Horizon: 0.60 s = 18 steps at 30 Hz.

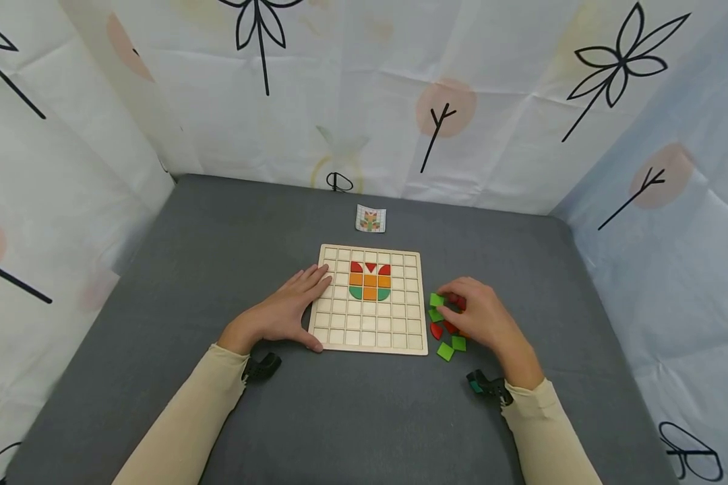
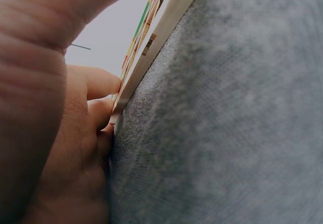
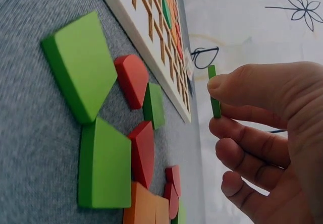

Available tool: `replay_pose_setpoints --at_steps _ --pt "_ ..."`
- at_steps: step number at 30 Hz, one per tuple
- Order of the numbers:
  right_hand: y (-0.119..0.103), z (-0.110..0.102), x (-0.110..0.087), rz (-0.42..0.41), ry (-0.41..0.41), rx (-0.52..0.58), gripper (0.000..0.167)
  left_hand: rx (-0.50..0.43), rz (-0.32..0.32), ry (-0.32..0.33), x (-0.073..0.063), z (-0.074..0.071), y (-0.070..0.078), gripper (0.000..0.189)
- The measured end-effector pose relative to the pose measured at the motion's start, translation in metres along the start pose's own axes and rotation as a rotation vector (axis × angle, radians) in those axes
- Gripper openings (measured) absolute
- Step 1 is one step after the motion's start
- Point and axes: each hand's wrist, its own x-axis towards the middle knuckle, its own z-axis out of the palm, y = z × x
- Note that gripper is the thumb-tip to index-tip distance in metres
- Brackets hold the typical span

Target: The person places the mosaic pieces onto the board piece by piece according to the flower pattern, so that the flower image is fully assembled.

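Observation:
My right hand [image 1: 482,313] pinches a green square tile [image 3: 212,72] between thumb and fingertips, above the loose pieces at the board's right side. In the right wrist view the tile is seen edge-on. A wooden grid board [image 1: 334,323] lies in front of me, with a small pattern set in its upper middle. Red pieces [image 1: 356,267] form the pattern's top row, orange squares [image 1: 370,280] its centre, and green rounded pieces [image 1: 383,294] flank the lowest orange square. Fingers spread, my left hand [image 1: 288,306] rests along the board's left edge, the thumb at the near corner.
Beside the board on the right lie loose green squares [image 1: 445,351], red curved pieces [image 1: 436,331] and orange pieces [image 3: 144,206], partly hidden under my right hand in the head view. A small printed pattern card [image 1: 371,219] lies beyond the board on the grey table [image 1: 267,222].

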Motion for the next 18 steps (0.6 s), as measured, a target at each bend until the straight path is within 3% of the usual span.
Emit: replay_pose_setpoints --at_steps 18 --pt "-0.017 0.008 0.011 -0.053 -0.003 0.029 0.025 0.007 0.008 -0.001 0.0 0.001 -0.002 0.139"
